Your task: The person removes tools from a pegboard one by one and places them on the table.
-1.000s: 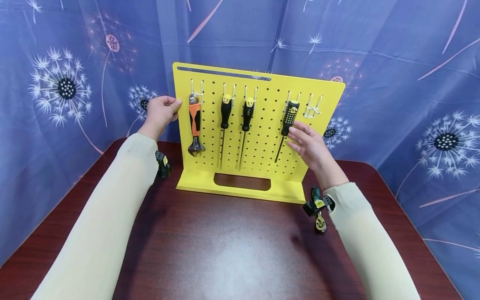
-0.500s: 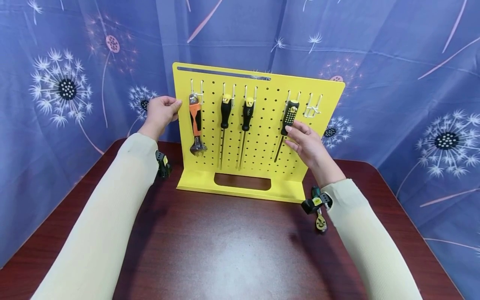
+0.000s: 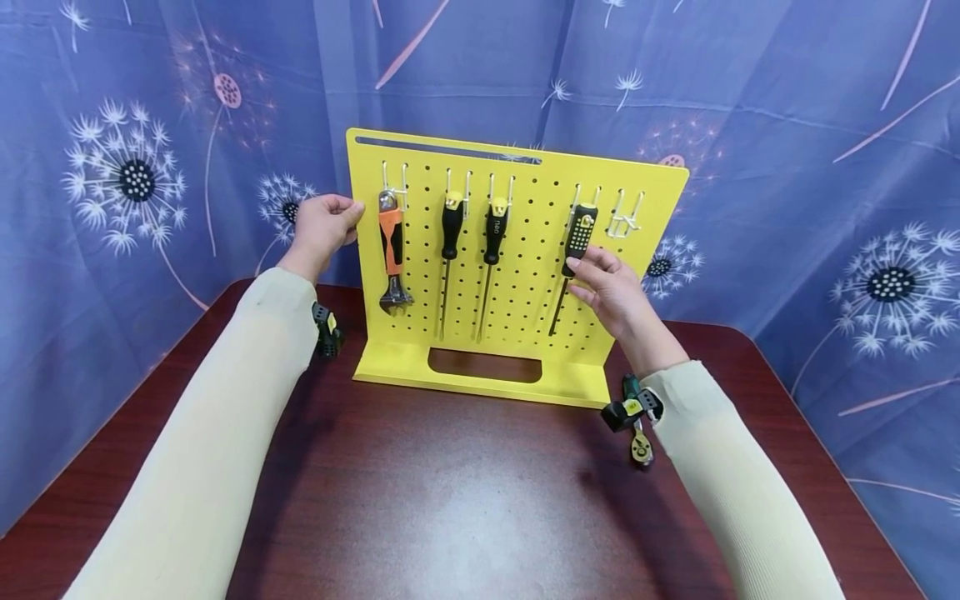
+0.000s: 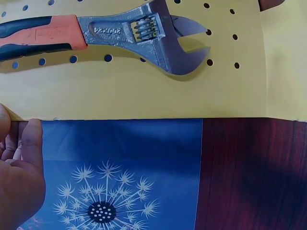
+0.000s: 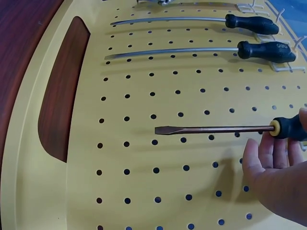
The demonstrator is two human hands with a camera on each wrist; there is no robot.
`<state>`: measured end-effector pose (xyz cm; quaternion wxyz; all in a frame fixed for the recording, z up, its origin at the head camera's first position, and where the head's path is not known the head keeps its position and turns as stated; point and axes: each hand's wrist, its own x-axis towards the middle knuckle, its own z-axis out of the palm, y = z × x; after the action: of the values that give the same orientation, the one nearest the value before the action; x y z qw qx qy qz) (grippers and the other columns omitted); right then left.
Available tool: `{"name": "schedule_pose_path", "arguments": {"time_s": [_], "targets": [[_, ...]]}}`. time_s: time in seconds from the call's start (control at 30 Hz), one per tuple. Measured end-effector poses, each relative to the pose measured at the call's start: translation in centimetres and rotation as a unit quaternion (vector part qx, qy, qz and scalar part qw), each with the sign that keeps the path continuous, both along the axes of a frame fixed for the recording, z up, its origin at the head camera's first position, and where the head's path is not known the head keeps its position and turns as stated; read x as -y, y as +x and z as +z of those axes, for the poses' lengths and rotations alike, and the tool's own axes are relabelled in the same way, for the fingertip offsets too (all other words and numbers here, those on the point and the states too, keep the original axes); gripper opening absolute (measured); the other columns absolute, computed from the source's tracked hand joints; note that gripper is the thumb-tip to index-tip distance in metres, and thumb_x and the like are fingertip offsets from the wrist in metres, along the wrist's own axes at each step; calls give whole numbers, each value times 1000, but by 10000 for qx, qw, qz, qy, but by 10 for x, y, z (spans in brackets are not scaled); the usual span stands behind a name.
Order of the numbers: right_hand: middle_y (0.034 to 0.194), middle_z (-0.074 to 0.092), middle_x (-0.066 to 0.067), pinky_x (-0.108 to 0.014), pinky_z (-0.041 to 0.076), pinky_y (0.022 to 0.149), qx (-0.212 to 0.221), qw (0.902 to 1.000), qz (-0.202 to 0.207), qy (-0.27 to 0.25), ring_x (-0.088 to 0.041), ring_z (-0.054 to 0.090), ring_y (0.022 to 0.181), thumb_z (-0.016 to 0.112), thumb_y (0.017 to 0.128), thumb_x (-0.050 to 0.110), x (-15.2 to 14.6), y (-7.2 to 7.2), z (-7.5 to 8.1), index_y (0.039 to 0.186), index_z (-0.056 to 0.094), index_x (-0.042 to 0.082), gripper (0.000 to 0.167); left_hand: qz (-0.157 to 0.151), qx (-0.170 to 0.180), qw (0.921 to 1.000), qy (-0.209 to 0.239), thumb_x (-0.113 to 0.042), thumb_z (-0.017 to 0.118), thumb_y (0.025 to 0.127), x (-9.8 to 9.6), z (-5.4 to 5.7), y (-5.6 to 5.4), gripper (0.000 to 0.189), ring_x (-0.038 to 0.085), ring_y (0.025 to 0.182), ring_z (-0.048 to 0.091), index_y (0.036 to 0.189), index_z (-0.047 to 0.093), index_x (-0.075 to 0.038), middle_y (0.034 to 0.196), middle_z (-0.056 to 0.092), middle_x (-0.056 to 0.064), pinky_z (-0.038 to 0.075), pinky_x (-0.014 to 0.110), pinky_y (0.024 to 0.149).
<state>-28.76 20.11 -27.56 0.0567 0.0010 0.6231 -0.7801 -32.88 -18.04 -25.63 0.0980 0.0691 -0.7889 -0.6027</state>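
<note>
Only the head view takes in both hands. The left hand (image 3: 321, 229) pinches the left edge of an upright yellow perforated pegboard (image 3: 542, 271). The right hand (image 3: 615, 287) has its thumb and fingers clamped on the lower handle of a black screwdriver with yellow dots (image 3: 580, 233), whose top lies at a hook on the board's right side; whether the hook bears it, I cannot tell. The right wrist view adds this screwdriver's flat blade tip and yellow collar. The left wrist view alone shows clearly the worm screw and raised lettering of the orange-and-black-handled steel adjustable wrench (image 3: 392, 250), jaws apart.

Counted: three screwdrivers, two of them slim black ones with yellow tops (image 3: 452, 229) hanging mid-board; one wrench; five white double wire hooks (image 3: 624, 223), the rightmost bare; one green-and-yellow ratchet (image 3: 641, 448), seen only from the head, on the dark red wooden table (image 3: 450, 483), partly behind the right wrist's camera.
</note>
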Motion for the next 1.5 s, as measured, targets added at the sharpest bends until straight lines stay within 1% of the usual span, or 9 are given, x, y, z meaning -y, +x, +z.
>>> {"name": "schedule_pose_path", "arguments": {"time_s": [0.2, 0.53, 0.67, 0.8, 0.97, 1.1, 1.2, 1.33, 1.5], "targets": [[94, 52, 10, -17, 57, 82, -63, 9999, -47, -140, -4, 58, 90, 59, 102, 4, 3, 2, 0, 97, 56, 20, 17, 8, -5, 10000, 25, -26, 58, 105, 1, -1, -1, 32, 2, 91, 57, 125, 66, -2, 94, 58, -11, 56, 33, 103], [103, 45, 7, -18, 58, 81, -106, 9999, 50, -9, -3, 57, 89, 56, 104, 10, 4, 11, 1, 107, 48, 21, 14, -19, -26, 10000, 52, -25, 58, 105, 0, -1, -1, 33, 2, 90, 57, 126, 65, 0, 95, 58, -11, 56, 34, 104], [99, 46, 8, -18, 58, 81, -128, 9999, 45, -12, -3, 57, 87, 58, 104, 11, 3, 15, 0, 104, 50, 22, 13, -35, -27, 10000, 60, -25, 58, 105, 0, -1, -2, 34, 1, 90, 57, 127, 64, 1, 93, 59, -12, 56, 33, 103], [92, 49, 9, -20, 58, 80, -164, 9998, 80, -52, -3, 56, 84, 59, 104, 12, 1, 19, 0, 100, 53, 22, 13, -43, -74, 10000, 7, -24, 58, 105, 0, -1, -2, 36, 0, 88, 57, 129, 63, 3, 91, 58, -13, 55, 35, 105], [93, 52, 9, -19, 58, 79, -135, 9998, 132, -70, -3, 57, 84, 59, 104, 14, 0, 24, 1, 100, 55, 22, 10, -26, -58, 10000, 33, -23, 57, 105, 0, -1, -2, 37, 1, 89, 58, 131, 63, 4, 92, 58, -12, 54, 38, 109], [95, 54, 9, -19, 57, 80, -101, 9998, 143, -117, -3, 59, 87, 60, 103, 15, -1, 28, 2, 99, 56, 21, 9, -18, -22, 10000, 9, -25, 58, 105, 0, -1, -2, 37, 2, 91, 58, 131, 64, 2, 93, 59, -12, 54, 38, 108], [95, 53, 10, -18, 57, 81, -164, 9997, 151, -24, -1, 58, 90, 60, 104, 17, 0, 32, 3, 98, 56, 22, 9, -40, -28, 10000, -6, -25, 58, 105, 0, -1, -2, 37, 1, 90, 58, 130, 64, 1, 94, 59, -12, 55, 37, 107], [90, 52, 10, -18, 58, 79, -189, 9996, 148, -133, -2, 56, 90, 59, 104, 16, 2, 34, 3, 95, 57, 22, 11, -45, -57, 10000, 12, -25, 58, 105, 0, -1, -1, 37, 1, 90, 58, 130, 64, 2, 94, 58, -11, 54, 37, 108], [82, 52, 9, -19, 58, 74, -169, 9992, 136, -325, -3, 56, 84, 58, 104, 13, 5, 36, 3, 89, 58, 21, 17, -55, -49, 10000, 13, -24, 57, 106, 1, -1, 0, 36, 2, 91, 57, 128, 64, 2, 94, 57, -11, 54, 39, 110]]}}
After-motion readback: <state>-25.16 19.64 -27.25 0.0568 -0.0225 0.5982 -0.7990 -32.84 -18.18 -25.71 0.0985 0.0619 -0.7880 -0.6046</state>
